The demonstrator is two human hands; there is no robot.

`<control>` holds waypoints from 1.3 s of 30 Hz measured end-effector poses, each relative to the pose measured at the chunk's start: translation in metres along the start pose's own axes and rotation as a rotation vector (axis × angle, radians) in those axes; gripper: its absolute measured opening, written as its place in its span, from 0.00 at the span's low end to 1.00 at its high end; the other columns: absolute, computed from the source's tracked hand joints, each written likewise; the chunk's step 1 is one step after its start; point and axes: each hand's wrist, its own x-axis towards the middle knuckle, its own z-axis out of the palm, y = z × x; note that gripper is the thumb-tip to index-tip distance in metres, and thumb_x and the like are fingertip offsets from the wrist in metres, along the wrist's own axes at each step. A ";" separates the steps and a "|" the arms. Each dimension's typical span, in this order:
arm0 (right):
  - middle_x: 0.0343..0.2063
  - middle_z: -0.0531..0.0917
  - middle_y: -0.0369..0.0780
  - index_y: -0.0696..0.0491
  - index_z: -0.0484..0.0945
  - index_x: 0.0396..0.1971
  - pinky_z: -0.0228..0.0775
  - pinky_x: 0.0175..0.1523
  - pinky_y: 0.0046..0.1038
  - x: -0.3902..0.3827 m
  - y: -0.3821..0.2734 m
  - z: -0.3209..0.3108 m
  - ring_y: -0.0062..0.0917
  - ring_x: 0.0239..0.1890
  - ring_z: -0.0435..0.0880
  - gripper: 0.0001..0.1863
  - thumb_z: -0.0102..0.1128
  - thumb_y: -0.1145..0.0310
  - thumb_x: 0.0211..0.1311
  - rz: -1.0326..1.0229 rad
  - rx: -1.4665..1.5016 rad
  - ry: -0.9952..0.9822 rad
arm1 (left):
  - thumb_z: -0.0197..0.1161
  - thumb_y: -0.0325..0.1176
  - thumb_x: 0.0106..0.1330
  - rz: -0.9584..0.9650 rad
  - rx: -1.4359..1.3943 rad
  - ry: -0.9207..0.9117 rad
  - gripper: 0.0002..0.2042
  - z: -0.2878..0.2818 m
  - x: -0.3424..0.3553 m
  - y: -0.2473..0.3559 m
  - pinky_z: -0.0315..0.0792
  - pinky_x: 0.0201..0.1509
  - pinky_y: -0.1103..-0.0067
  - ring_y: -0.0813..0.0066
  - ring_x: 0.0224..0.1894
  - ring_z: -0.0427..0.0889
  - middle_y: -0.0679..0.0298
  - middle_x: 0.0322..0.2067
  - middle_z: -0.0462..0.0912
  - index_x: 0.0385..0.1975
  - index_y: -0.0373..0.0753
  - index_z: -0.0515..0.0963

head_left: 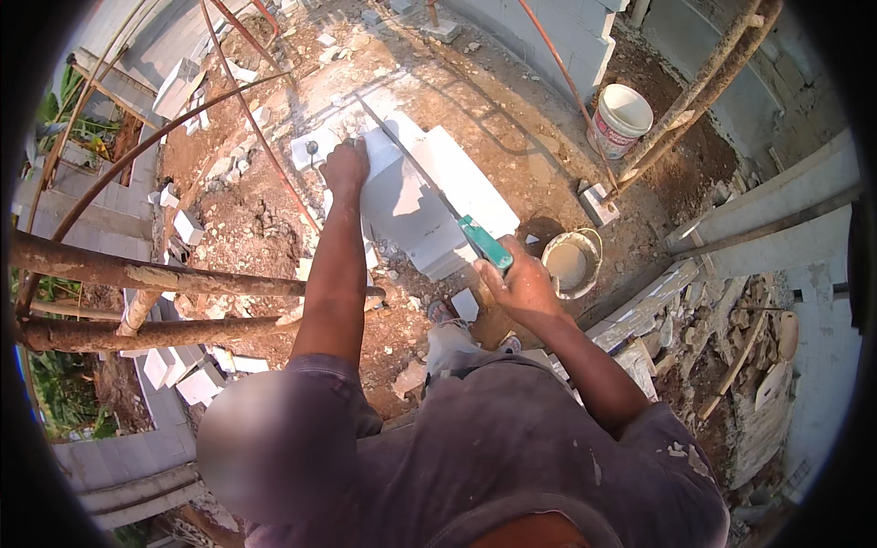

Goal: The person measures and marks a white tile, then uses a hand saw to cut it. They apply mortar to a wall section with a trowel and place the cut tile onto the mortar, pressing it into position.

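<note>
The person's right hand (528, 279) is wrapped around the green handle of a handsaw (472, 228), with the thumb along the side nearer the body. From that grip the long, narrow blade (420, 170) runs away and to the left across the white block (470, 183), its tip reaching past the block's far end. The block is sunlit to the right of the blade, and to the left a grey shadow covers much of the pale surface.

The left arm is stretched forward, and the left hand (347, 166) rests at the left side of the pale blockwork, fingers bent. Its fingertips are small and partly hidden at this angle, so one cannot tell whether it grips an edge or only presses down. A small dark round thing (312, 146) lies just to the left of it on a white surface.

To the right of the block, near the right hand, stands a pail (585, 289) with greyish contents and a raised wire handle. Farther off on the same side, a white bucket (612, 132) stands beside slanting poles (690, 100). Rusty poles (164, 274) reach in from the left over brown, rubble-strewn ground (251, 242). Broken pieces (676, 338) are heaped at the lower right.
</note>
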 end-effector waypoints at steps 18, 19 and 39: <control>0.31 0.83 0.53 0.61 0.77 0.46 0.75 0.43 0.43 -0.044 0.042 -0.006 0.53 0.37 0.83 0.17 0.62 0.63 0.67 -0.140 -0.049 0.101 | 0.41 0.49 0.76 0.065 0.059 -0.014 0.24 -0.010 -0.014 0.023 0.64 0.62 0.51 0.56 0.56 0.80 0.56 0.52 0.83 0.54 0.40 0.79; 0.31 0.83 0.53 0.60 0.77 0.46 0.75 0.43 0.43 -0.049 0.038 -0.004 0.53 0.37 0.83 0.17 0.62 0.63 0.67 -0.132 -0.054 0.125 | 0.41 0.49 0.76 0.065 0.053 -0.023 0.24 -0.010 -0.017 0.024 0.63 0.62 0.51 0.56 0.56 0.80 0.57 0.52 0.84 0.54 0.40 0.79; 0.27 0.82 0.54 0.60 0.73 0.45 0.73 0.37 0.45 -0.004 -0.023 0.012 0.55 0.32 0.83 0.17 0.61 0.61 0.68 -0.311 0.056 0.107 | 0.41 0.52 0.75 -0.290 -0.815 0.070 0.33 0.048 -0.012 -0.034 0.63 0.68 0.59 0.39 0.64 0.70 0.33 0.60 0.71 0.61 0.24 0.69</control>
